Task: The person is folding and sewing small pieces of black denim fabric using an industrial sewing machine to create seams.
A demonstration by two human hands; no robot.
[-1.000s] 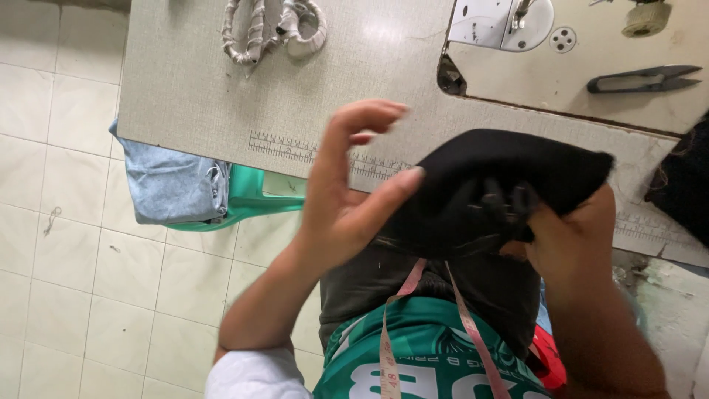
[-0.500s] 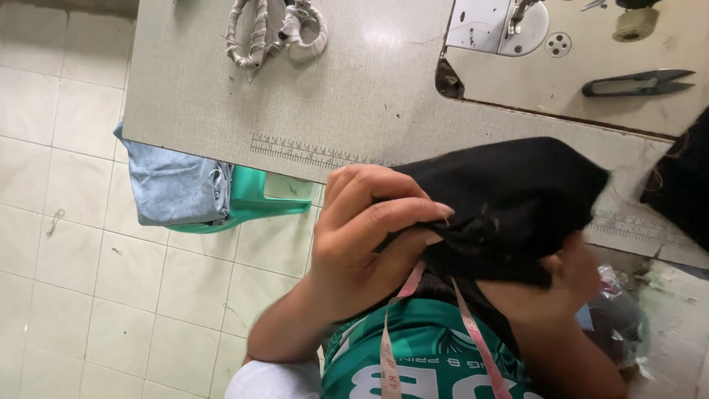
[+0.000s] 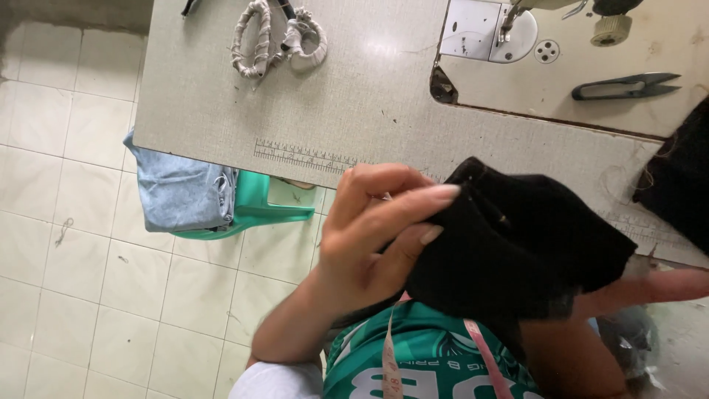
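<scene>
Black cloth (image 3: 517, 244) between both hands.

Bright, even daylight; slight blur

- Left hand (image 3: 369, 236) is raised from a bent forearm, fingers curled, thumb and forefinger pinching shut.
- Right hand (image 3: 650, 288) is mostly hidden; one finger shows, pointing outward.

The cloth (image 3: 517, 244) is black, soft and bunched into a loose, rumpled wad with a frayed lower edge. It is held up off the surface, pinched at its left edge in the left grip (image 3: 377, 229) and draped over the right grip (image 3: 650, 288), hiding most of it.
</scene>
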